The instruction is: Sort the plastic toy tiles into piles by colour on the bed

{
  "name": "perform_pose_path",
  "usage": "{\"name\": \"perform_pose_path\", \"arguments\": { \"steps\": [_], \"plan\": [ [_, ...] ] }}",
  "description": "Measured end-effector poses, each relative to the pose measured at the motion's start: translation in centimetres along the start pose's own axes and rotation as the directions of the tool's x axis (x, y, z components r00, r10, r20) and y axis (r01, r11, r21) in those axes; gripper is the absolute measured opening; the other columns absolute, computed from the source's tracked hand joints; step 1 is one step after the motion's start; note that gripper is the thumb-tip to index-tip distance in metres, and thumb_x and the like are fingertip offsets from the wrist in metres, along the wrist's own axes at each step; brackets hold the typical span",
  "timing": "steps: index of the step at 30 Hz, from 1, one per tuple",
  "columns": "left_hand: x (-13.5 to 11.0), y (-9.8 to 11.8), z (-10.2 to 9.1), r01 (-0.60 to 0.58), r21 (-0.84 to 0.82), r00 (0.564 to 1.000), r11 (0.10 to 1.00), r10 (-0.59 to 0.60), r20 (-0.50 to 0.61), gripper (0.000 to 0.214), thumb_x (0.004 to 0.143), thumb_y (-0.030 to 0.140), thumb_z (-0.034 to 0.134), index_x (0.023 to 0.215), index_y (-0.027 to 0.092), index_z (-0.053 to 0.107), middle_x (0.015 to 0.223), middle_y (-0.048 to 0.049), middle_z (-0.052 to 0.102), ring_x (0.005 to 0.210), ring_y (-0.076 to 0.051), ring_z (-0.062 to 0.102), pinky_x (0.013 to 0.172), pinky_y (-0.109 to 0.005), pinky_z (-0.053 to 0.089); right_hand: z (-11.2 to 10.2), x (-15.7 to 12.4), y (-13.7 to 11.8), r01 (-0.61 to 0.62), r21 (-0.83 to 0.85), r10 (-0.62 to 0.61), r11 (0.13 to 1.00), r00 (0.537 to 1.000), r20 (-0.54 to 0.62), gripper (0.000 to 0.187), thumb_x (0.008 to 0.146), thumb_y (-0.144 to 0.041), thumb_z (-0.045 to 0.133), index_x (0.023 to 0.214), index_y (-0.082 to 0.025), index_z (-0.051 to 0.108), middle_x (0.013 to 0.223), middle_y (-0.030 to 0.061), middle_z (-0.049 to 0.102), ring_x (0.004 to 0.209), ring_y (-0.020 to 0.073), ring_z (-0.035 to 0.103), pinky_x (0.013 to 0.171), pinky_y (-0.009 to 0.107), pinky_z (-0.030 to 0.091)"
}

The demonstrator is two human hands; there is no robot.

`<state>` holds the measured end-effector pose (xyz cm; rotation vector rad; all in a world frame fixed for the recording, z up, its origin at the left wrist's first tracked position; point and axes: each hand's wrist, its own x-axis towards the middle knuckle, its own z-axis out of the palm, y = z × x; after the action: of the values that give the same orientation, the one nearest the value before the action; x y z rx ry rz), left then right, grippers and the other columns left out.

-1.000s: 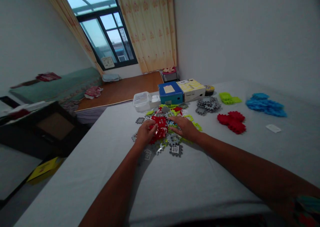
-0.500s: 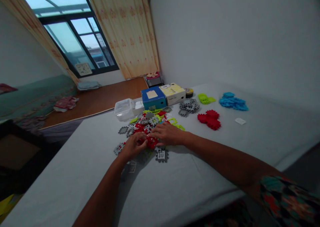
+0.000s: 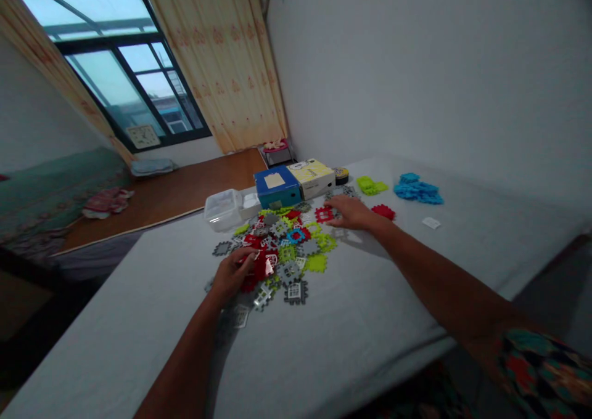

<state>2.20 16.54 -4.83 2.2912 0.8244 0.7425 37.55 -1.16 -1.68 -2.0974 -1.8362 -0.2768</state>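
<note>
One red tile (image 3: 322,215) now off pile (image 3: 290,273): right hand (image 3: 350,212), moved toward counter's (image 3: 361,320) far edge, pinches it. Left hand (image 3: 232,271) at red pieces (image 3: 263,269), grip unclear.

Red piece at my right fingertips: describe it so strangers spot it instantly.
On the pale table, find the blue box, then the right hand, nearer and rightward. The red piece is at its fingers; light openings set it apart from the plainer red pile further right.

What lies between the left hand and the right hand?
In the head view, part of the mixed pile of toothed pieces lies there, including a blue piece.
</note>
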Motion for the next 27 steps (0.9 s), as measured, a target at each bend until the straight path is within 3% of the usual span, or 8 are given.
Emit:
{"name": "perform_pose_path", "arguments": {
  "steps": [2,5,10,13,16,20,23,27],
  "plan": [
    [0.1,-0.2,-0.1,0.017,-0.001,1.000,1.000,-0.017,-0.012,0.043,0.080,0.059,0.057,0.094,0.023,0.074,0.100,-0.0057,0.077,0.095,-0.025,0.069,0.086,-0.037,0.055,-0.7,-1.6,4.0,-0.185,-0.008,0.185,0.983,0.982,0.032,0.052,0.081,-0.042,0.074,0.127,-0.020,0.064,0.129,0.0151,0.064,0.117,0.0335,0.058,0.091,0.046,0.049],
    [0.2,-0.4,-0.3,0.020,0.005,0.999,1.000,-0.020,-0.029,0.041,0.080,0.057,0.057,0.094,0.023,0.075,0.101,-0.0057,0.077,0.096,-0.025,0.069,0.088,-0.037,0.055,-1.0,-3.8,7.7,-0.416,-0.036,0.417,0.909,0.906,0.076,0.051,0.080,-0.047,0.073,0.124,-0.022,0.068,0.124,0.0166,0.067,0.118,0.0389,0.057,0.089,0.051,0.050],
    [0.4,-1.3,-1.5,0.031,0.029,0.992,0.999,-0.027,-0.123,0.039,0.080,0.056,0.057,0.093,0.024,0.075,0.102,-0.0051,0.077,0.100,-0.025,0.069,0.096,-0.039,0.052,-1.0,-4.8,8.0,-0.458,-0.129,0.476,0.879,0.857,0.199,0.066,0.073,-0.059,0.075,0.128,-0.022,0.066,0.136,0.0180,0.060,0.130,0.0437,0.046,0.095,0.062,0.044],
    [0.4,-2.2,-2.7,0.078,0.020,0.977,0.997,-0.072,-0.202,0.042,0.079,0.056,0.056,0.094,0.022,0.075,0.104,-0.0071,0.077,0.101,-0.025,0.069,0.096,-0.040,0.052,-1.2,-3.6,6.0,-0.363,-0.105,0.372,0.926,0.924,0.087,0.071,0.077,-0.058,0.072,0.136,-0.020,0.059,0.144,0.0189,0.054,0.131,0.0431,0.044,0.098,0.060,0.043],
    [0.3,-3.0,-3.4,0.108,0.015,0.981,0.994,-0.104,-0.166,0.045,0.076,0.058,0.059,0.092,0.020,0.076,0.101,-0.0086,0.078,0.096,-0.026,0.070,0.091,-0.039,0.054,-1.0,-2.2,1.8,-0.081,0.001,0.081,0.997,0.996,0.041,0.054,0.086,-0.051,0.066,0.131,-0.021,0.063,0.138,0.0152,0.059,0.126,0.0369,0.050,0.098,0.052,0.045],
    [-0.1,-2.8,-2.7,0.064,0.057,0.993,0.996,-0.069,0.092,0.042,0.073,0.056,0.067,0.094,0.021,0.077,0.099,-0.0076,0.077,0.090,-0.024,0.070,0.077,-0.035,0.056,0.5,-1.1,-5.3,0.226,0.113,-0.236,0.968,0.968,0.087,0.042,0.086,-0.040,0.069,0.126,-0.025,0.065,0.131,0.0103,0.064,0.121,0.0320,0.053,0.094,0.047,0.046],
    [-0.6,-1.5,-1.7,-0.065,0.159,0.979,0.985,0.032,0.199,0.040,0.071,0.051,0.074,0.102,0.025,0.077,0.106,-0.0069,0.075,0.096,-0.025,0.068,0.085,-0.036,0.054,2.6,-1.1,-8.6,0.274,0.160,-0.282,0.948,0.959,0.030,0.040,0.088,-0.033,0.067,0.126,-0.025,0.064,0.136,0.0108,0.061,0.123,0.0308,0.052,0.091,0.046,0.045],
    [-0.9,0.1,-0.9,-0.175,0.320,0.964,0.931,0.096,0.246,0.051,0.067,0.046,0.081,0.114,0.027,0.074,0.118,-0.0092,0.072,0.111,-0.028,0.063,0.098,-0.041,0.048,5.2,-1.7,-9.5,0.302,0.196,-0.284,0.933,0.952,-0.114,0.030,0.093,-0.023,0.056,0.121,-0.021,0.066,0.133,0.0121,0.064,0.121,0.0279,0.054,0.094,0.046,0.043]
  ]
}}
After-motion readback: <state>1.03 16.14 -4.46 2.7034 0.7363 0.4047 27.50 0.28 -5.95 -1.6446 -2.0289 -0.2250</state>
